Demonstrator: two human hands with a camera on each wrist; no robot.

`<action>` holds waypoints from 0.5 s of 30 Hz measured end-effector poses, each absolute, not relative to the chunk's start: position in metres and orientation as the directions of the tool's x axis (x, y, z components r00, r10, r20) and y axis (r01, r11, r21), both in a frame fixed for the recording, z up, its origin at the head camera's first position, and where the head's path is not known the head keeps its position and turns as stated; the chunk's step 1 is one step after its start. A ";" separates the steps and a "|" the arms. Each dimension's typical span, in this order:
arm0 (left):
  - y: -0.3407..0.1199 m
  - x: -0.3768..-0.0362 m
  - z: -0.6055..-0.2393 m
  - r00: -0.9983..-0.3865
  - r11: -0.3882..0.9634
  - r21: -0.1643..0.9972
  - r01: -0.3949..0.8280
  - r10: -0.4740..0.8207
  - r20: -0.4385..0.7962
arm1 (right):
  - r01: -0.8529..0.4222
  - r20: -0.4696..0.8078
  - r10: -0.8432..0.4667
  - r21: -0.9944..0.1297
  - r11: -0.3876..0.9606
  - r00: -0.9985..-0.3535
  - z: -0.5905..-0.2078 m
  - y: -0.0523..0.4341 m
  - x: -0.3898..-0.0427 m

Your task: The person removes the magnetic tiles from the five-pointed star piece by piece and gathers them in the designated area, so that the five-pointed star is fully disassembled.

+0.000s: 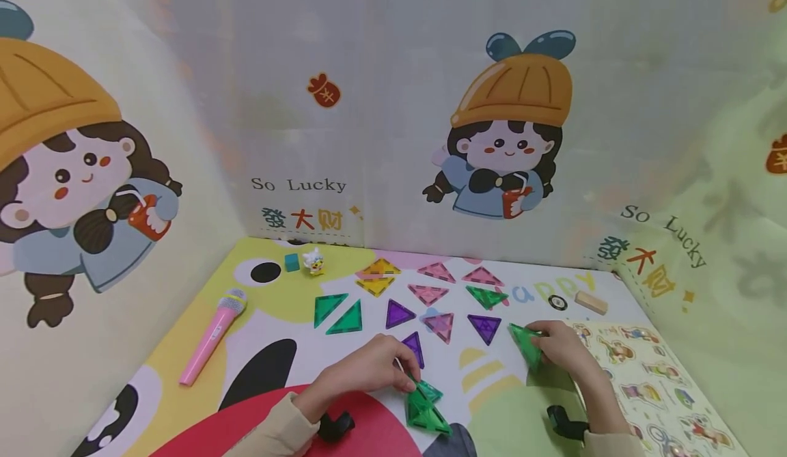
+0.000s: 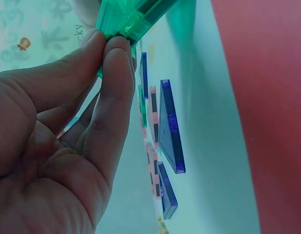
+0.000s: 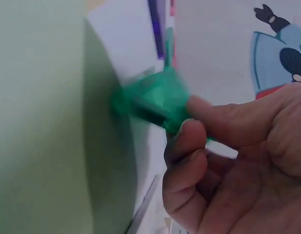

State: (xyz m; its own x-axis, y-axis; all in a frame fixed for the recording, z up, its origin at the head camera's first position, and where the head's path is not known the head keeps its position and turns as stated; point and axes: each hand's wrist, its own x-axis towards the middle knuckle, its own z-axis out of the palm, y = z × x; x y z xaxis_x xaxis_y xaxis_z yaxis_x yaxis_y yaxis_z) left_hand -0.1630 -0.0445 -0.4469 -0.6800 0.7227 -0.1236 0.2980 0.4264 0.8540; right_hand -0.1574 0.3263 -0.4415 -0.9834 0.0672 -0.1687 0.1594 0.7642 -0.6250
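Note:
My left hand (image 1: 380,367) pinches translucent green triangular magnetic tiles (image 1: 425,412) between thumb and fingertips, low over the front middle of the table. In the left wrist view, the green tile edges (image 2: 136,22) overlap at the fingertips. Farther right, my right hand (image 1: 564,349) holds another green triangular tile (image 1: 525,342) by its edge, tilted above the table; it looks blurred in the right wrist view. A purple triangular tile (image 1: 415,349) lies just beyond the left hand. Another purple tile (image 1: 484,328) lies left of the right hand.
Behind the hands lie more triangles: pink tiles (image 1: 427,294), yellow tiles (image 1: 378,285), a flat green tile (image 1: 486,297) and two green tiles (image 1: 346,319) at left. A pink toy microphone (image 1: 215,334) lies far left. A sticker sheet (image 1: 652,382) and wooden block (image 1: 591,302) are at right.

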 end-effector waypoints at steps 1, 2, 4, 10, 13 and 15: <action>-0.045 -0.163 -0.448 -0.679 0.428 0.853 0.300 0.723 -0.124 | 0.149 -0.153 0.069 -0.606 0.781 -0.986 -0.444 0.327 -0.157; -0.045 -0.163 -0.448 -0.679 0.429 0.852 0.301 0.723 -0.124 | 0.143 -0.140 0.074 -0.590 0.795 -0.987 -0.447 0.327 -0.157; -0.045 -0.164 -0.449 -0.680 0.430 0.854 0.294 0.722 -0.129 | 0.137 -0.113 0.089 -0.553 0.821 -0.990 -0.450 0.327 -0.157; -0.045 -0.165 -0.449 -0.684 0.423 0.859 0.288 0.719 -0.125 | 0.136 -0.122 0.088 -0.475 0.869 -0.989 -0.447 0.326 -0.157; -0.045 -0.165 -0.448 -0.687 0.418 0.861 0.291 0.717 -0.116 | 0.130 -0.127 0.081 -0.452 0.883 -0.989 -0.445 0.324 -0.155; -0.045 -0.165 -0.447 -0.688 0.414 0.864 0.287 0.716 -0.115 | 0.132 -0.128 0.083 -0.442 0.887 -0.988 -0.443 0.322 -0.153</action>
